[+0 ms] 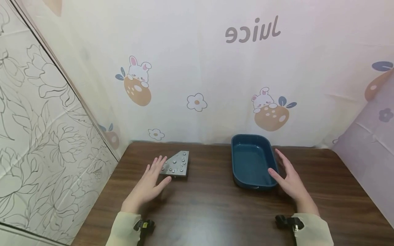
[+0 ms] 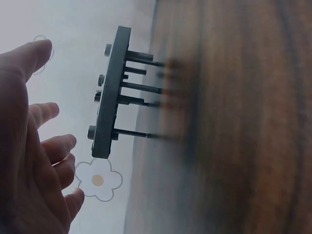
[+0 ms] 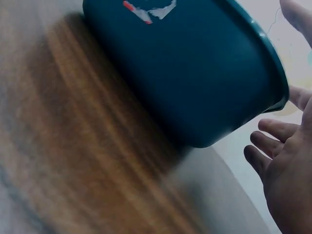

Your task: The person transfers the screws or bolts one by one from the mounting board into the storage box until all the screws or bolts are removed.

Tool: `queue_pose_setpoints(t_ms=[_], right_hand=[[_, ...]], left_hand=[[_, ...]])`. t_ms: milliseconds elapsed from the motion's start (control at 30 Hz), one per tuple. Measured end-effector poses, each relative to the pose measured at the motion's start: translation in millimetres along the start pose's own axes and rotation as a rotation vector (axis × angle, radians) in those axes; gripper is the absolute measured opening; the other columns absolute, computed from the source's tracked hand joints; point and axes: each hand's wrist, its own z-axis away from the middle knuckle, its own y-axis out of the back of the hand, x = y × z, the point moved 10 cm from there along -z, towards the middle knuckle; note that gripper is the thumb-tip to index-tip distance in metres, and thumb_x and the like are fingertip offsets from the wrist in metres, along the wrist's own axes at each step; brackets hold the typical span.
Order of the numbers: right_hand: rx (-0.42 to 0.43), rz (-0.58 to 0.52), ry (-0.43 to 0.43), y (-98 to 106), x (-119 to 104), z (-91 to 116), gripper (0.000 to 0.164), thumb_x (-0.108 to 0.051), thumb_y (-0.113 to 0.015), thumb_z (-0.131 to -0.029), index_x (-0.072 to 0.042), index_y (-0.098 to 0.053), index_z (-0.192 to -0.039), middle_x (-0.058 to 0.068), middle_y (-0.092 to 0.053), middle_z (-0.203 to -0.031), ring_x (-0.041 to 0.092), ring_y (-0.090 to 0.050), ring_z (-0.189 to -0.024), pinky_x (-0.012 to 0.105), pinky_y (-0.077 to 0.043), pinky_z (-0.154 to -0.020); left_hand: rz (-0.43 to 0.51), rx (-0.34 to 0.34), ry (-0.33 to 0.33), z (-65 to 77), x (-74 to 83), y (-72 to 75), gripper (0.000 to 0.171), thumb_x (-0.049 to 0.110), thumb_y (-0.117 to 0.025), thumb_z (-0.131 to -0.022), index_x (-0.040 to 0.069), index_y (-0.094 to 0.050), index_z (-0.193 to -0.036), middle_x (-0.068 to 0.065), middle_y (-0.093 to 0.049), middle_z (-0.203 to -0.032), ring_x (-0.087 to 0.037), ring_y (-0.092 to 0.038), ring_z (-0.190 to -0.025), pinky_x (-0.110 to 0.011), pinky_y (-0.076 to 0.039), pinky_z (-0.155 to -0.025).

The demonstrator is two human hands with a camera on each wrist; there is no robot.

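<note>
At the left of the table stands a grey metal plate (image 1: pixel 178 164) with one corner cut at a slant and several bolt heads on its top. The left wrist view shows the plate (image 2: pixel 111 92) raised on thin pins above the wood. My left hand (image 1: pixel 147 186) is beside it, fingers spread and overlapping its left corner in the head view. A deep blue, rounded rectangular tray (image 1: pixel 250 162) sits to the right, with nothing inside. Close by its right wall is my right hand (image 1: pixel 290 181), fingers straight and thumb apart, near the rim (image 3: pixel 279 73) in the right wrist view.
The dark wood table (image 1: pixel 203 201) ends at a pale printed curtain (image 1: pixel 197 82) at the back. A flower-patterned panel (image 1: pixel 46 136) rises along the left side. Black straps with devices (image 1: pixel 144 225) are on both wrists. A torn label (image 3: pixel 153 12) marks the tray's outer wall.
</note>
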Motion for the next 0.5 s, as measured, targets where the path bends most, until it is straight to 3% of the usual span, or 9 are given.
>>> queue_pose_setpoints(t_ms=[300, 500], right_hand=[[-0.02, -0.11, -0.02, -13.6, 11.0, 0.7, 0.083, -0.024, -0.064, -0.1, -0.036, -0.009, -0.162, 0.013, -0.015, -0.168, 0.049, -0.022, -0.146, 0.077, -0.023, -0.105], [-0.026, -0.118, -0.036, -14.9, 19.6, 3.8, 0.083, -0.025, -0.062, -0.101, -0.036, -0.008, -0.162, 0.011, -0.014, -0.168, 0.05, -0.021, -0.145, 0.081, -0.021, -0.102]], left_hand=[[0.092, 0.019, 0.03, -1.0, -11.4, 5.8, 0.076, 0.059, -0.049, -0.1, 0.028, -0.017, -0.162, 0.0, -0.02, -0.167, -0.027, -0.014, -0.154, -0.058, -0.02, -0.12], [0.141, 0.053, 0.034, -2.7, -18.5, 8.7, 0.074, 0.058, -0.052, -0.099, 0.032, -0.021, -0.161, -0.001, -0.032, -0.163, -0.026, -0.032, -0.149, -0.055, -0.031, -0.116]])
